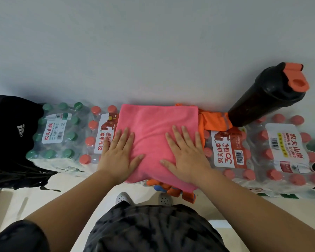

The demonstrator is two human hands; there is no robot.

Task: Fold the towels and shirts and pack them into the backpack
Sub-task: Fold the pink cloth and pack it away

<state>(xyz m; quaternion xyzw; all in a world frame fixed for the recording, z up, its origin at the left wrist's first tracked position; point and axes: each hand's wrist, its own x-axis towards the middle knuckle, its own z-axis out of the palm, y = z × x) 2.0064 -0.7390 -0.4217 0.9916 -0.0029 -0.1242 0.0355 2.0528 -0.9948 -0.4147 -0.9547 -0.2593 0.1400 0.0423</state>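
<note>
Flatly, hands (119, 155) (185, 153) on towel (153, 124), edges seemingly even

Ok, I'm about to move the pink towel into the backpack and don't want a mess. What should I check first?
1. Towel folded flat: ok.
2. Grip: left hand and right hand lie flat on top, not gripping: not ok.
3. Backpack open: cannot tell.
4. Orange shirt under the towel, bunched, may drag along: not ok.
5. Bottle standing on the shirt's edge: cannot tell.
</note>
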